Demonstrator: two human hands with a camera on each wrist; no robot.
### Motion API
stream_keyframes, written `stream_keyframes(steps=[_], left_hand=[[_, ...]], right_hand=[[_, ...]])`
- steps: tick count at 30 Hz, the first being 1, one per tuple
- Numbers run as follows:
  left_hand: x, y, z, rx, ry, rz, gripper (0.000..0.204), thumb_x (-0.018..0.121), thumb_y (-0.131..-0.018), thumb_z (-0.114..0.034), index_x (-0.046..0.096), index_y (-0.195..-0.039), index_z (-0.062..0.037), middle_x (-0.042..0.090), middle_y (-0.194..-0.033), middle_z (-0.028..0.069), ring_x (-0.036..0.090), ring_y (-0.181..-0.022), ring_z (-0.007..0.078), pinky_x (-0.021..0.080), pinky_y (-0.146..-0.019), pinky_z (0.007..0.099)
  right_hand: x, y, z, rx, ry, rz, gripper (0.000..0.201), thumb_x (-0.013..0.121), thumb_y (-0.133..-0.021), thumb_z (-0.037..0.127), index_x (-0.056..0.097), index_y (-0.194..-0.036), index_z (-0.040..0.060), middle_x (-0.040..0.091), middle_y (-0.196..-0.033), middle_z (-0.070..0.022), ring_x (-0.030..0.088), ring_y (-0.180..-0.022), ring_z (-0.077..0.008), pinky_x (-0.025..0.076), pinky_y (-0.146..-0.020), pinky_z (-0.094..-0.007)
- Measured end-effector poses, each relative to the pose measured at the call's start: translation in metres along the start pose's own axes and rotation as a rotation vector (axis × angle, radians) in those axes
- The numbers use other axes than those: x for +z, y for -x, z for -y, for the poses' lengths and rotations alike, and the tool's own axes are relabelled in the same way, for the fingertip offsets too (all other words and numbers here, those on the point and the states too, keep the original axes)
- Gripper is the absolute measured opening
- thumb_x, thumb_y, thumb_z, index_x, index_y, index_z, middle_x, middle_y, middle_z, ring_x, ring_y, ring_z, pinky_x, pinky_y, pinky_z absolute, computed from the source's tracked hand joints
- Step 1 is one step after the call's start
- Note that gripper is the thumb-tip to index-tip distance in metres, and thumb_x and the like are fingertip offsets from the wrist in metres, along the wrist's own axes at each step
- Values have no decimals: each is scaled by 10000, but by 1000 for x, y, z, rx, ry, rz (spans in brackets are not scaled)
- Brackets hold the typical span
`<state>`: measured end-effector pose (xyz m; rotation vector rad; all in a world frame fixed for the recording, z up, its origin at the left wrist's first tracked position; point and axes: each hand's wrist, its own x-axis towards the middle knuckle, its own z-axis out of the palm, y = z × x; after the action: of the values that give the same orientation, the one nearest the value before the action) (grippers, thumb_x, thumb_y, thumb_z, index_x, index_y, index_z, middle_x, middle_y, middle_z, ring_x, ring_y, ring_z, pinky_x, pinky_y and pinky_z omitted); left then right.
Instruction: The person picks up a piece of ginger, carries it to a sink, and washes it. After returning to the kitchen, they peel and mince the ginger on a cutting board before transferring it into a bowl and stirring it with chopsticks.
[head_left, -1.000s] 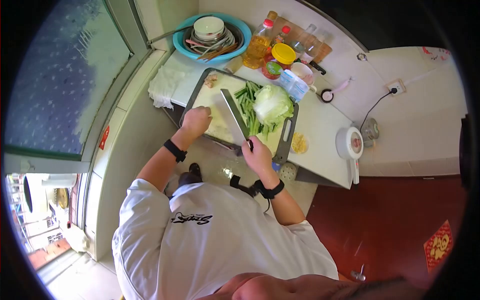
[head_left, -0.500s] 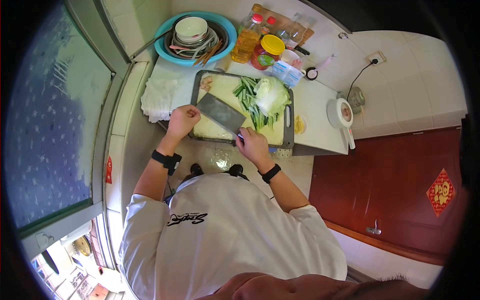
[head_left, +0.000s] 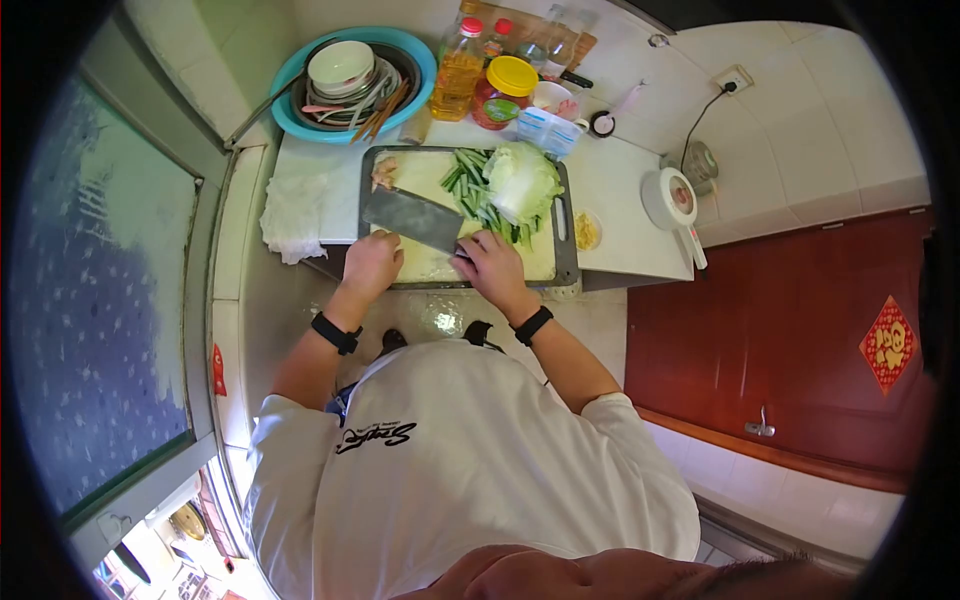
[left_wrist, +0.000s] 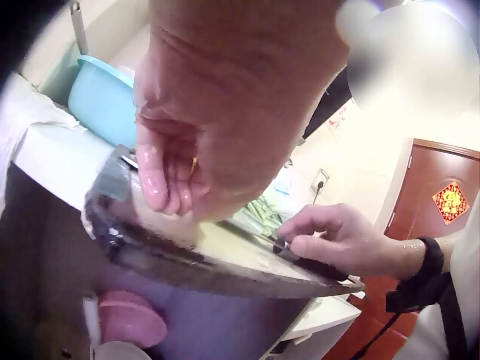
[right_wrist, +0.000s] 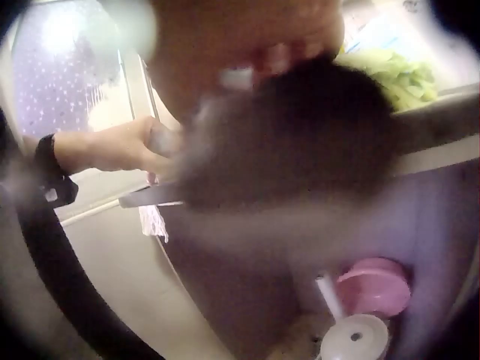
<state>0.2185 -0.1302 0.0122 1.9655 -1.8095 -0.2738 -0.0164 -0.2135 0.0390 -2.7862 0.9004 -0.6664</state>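
My right hand [head_left: 490, 268] grips the handle of a cleaver [head_left: 415, 218], its broad grey blade lying almost flat over the left part of the cutting board [head_left: 560, 265]. Just below the blade's left end is my left hand [head_left: 373, 262]; in the left wrist view its wet fingers [left_wrist: 155, 180] hang loosely curled over the board's near edge, with nothing evident in them. A small tan lump like ginger [head_left: 384, 172] lies at the board's far left corner. Cut green vegetable sticks [head_left: 468, 185] and a pale head of cabbage or lettuce [head_left: 525, 182] sit on the right.
A blue basin [head_left: 425, 60] of dishes stands at the back left, beside an oil bottle [head_left: 457, 75] and a yellow-lidded jar [head_left: 505, 90]. A white cloth [head_left: 292, 215] lies left of the board. Rightward are a dish of chopped yellow bits [head_left: 587, 231] and a white pot [head_left: 668, 197].
The cleaver has turned from edge-up to nearly flat and shifted left over the board. My hands have come closer together, the left one now just below the blade's end.
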Motion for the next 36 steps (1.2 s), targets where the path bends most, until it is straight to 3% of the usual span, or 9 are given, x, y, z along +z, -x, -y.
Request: stream_keyframes(steps=[8, 14, 20, 24, 27, 31, 33, 35, 36], left_hand=[[-9, -20, -25, -121, 58, 33, 37, 647, -752, -75, 676, -757, -51, 680, -784, 163, 680, -745, 344, 551, -665, 431], [-24, -91, -200, 194, 512, -176, 56, 693, -765, -25, 675, -817, -31, 674, -779, 115, 679, -692, 250, 531, -609, 333], [121, -184, -317, 325, 278, -4, 70, 662, -808, -75, 680, -870, -49, 671, -844, 129, 674, -769, 285, 532, -675, 381], [217, -226, -331, 73, -127, 388, 136, 577, -865, -129, 702, -909, -96, 696, -946, 141, 677, -905, 323, 550, -776, 426], [243, -231, -330, -89, -255, 443, 141, 594, -858, -135, 708, -939, -118, 705, -977, 137, 676, -952, 315, 550, -819, 434], [224, -223, -338, -226, -242, 423, 184, 590, -868, -144, 714, -1003, -132, 707, -985, 150, 675, -979, 326, 542, -871, 431], [249, -201, -304, 185, -301, -64, 263, 564, -902, -207, 698, -1123, -160, 694, -1066, 158, 650, -1048, 331, 510, -950, 411], [264, -196, -291, -36, -67, 41, 337, 508, -964, -281, 662, -1235, -152, 612, -1274, 186, 538, -1248, 310, 429, -1053, 402], [249, -198, -301, -247, 230, 110, 364, 486, -983, -312, 639, -1261, -135, 579, -1316, 184, 507, -1278, 309, 415, -1064, 404]], right_hand=[[-76, 60, -36, 426, -281, -260, 209, 724, -845, 142, 676, -1031, 58, 638, -899, -95, 636, -690, -225, 514, -588, -318], [-124, 129, -145, 621, -176, -510, 173, 694, -873, 91, 673, -1034, 34, 636, -884, -89, 610, -658, -157, 492, -553, -261], [-145, 199, -262, 752, -205, -530, 144, 671, -892, 86, 678, -1027, 36, 636, -884, -82, 605, -655, -150, 490, -560, -260], [-151, 245, -320, 809, -272, -513, 119, 665, -897, 86, 685, -1004, 36, 633, -861, -77, 601, -647, -146, 486, -560, -255], [-155, 267, -347, 830, -305, -421, 104, 663, -900, 86, 687, -985, 32, 630, -836, -76, 597, -643, -146, 483, -562, -255], [-146, 262, -365, 763, -413, -308, 105, 659, -899, 87, 687, -983, 31, 632, -833, -84, 603, -659, -168, 488, -579, -272], [-144, 243, -358, 717, -480, -247, 122, 657, -897, 90, 686, -1000, 32, 639, -854, -93, 620, -696, -193, 504, -610, -296], [-144, 197, -343, 453, -406, -307, 209, 644, -894, 99, 677, -1090, 34, 652, -942, -125, 640, -843, -271, 526, -731, -366], [-144, 178, -330, 362, -430, -260, 387, 669, -860, 152, 620, -1225, 31, 621, -1182, -185, 593, -1093, -363, 492, -911, -433]])
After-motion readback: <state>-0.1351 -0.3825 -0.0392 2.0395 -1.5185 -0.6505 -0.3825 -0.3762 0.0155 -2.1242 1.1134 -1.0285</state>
